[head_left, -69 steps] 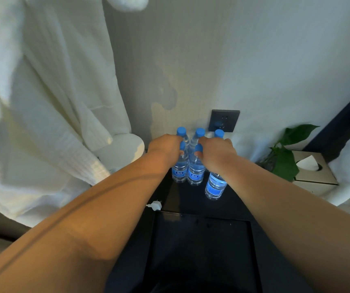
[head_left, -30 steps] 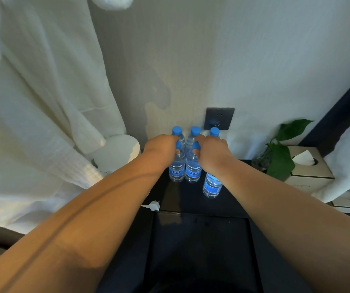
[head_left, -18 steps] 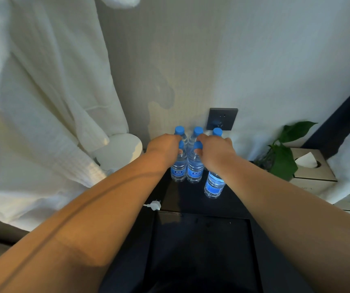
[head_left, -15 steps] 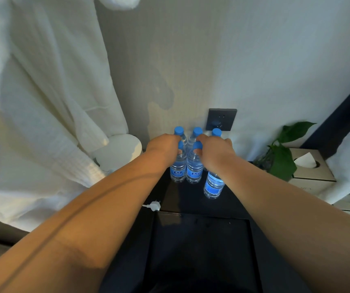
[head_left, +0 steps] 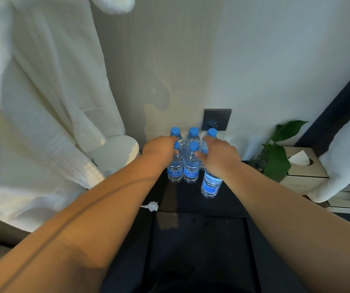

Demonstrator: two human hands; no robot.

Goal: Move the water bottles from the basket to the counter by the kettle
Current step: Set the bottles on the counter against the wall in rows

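Observation:
Several clear water bottles [head_left: 191,163] with blue caps and blue labels stand clustered on the dark counter [head_left: 186,201] against the wall. My left hand [head_left: 161,149] grips the neck of the front left bottle [head_left: 175,170]. My right hand [head_left: 220,158] covers the top of the front right bottle [head_left: 211,183], thumb and fingers around its neck; that bottle stands a little apart from the group. A white rounded kettle [head_left: 117,153] sits just left of the bottles, partly behind a robe. No basket is in view.
A white bathrobe [head_left: 43,113] hangs at the left. A dark wall socket [head_left: 217,119] is behind the bottles. A green plant [head_left: 277,157], tissue boxes [head_left: 305,172] and white cloth [head_left: 347,155] fill the right. A white plug [head_left: 151,206] lies by a dark recessed panel [head_left: 199,250].
Both hands stay on the tops of the same bottles. The bottles keep their places on the counter. Only the view shifts slightly.

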